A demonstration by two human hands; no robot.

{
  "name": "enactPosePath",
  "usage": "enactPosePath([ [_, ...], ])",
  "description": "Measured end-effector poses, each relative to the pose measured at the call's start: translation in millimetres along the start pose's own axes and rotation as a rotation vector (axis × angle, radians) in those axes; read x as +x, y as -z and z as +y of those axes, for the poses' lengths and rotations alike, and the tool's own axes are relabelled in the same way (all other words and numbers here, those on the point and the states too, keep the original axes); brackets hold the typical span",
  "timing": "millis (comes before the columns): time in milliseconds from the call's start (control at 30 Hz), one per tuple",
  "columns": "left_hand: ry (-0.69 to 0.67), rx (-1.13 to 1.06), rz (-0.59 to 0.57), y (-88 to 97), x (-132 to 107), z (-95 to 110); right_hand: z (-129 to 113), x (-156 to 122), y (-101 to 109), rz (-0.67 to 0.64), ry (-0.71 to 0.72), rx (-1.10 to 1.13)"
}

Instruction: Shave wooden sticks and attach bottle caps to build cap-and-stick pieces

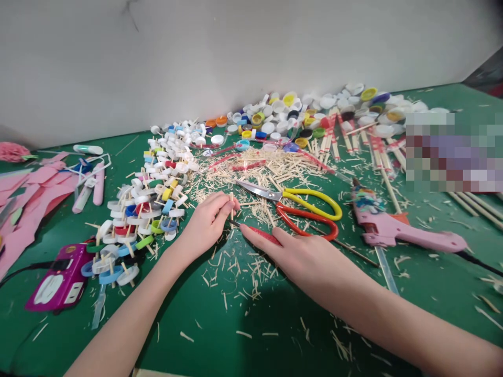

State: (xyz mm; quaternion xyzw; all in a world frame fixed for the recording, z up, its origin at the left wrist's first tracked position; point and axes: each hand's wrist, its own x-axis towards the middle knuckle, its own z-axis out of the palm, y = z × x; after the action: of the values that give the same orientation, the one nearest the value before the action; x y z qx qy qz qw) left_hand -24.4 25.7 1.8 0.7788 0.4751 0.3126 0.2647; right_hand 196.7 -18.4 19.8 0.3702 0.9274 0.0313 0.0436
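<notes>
Amid shavings (251, 272) near the middle of the green worktop (188, 309), a person's left hand (206, 222) pinches a short wooden stick (231, 203) upright by its lower end, light, stiff and probably easy to snap, while the right hand (310, 256) rests spread-fingered on a red-handled tool (261, 234).

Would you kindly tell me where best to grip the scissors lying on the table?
By the yellow and red handle loops, coming from the right: the scissors lie flat, blades pointing left, loops facing right near the right hand.
</notes>
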Motion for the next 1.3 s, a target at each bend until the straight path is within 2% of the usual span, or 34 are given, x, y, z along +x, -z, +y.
enactPosePath([
  [167, -0.033, 0.014, 0.005, 1.0, -1, 1, 1, 1, -7, 0.016, 0.045, 0.045],
  [400, -0.035, 0.009, 0.005, 0.6, 0, 1, 3, -10, -20, 0.17, 0.009, 0.075],
  [633, -0.029, -0.035, 0.006, -0.8, 3, -1, 3, -11, -21, 0.192, -0.015, 0.008],
  [867, -0.096, 0.026, 0.048, -2.7, 1, -3, -1, -9, -19, 0.291, -0.049, -0.052],
  [1100, -0.115, 0.011, 0.1, -3.1, 2, -4, -5, -5, -18, 0.248, -0.042, -0.139],
  [1300, -0.108, 0.011, 0.059, -1.6, 3, 0, 7, 0, -14, 0.216, 0.056, 0.008],
])
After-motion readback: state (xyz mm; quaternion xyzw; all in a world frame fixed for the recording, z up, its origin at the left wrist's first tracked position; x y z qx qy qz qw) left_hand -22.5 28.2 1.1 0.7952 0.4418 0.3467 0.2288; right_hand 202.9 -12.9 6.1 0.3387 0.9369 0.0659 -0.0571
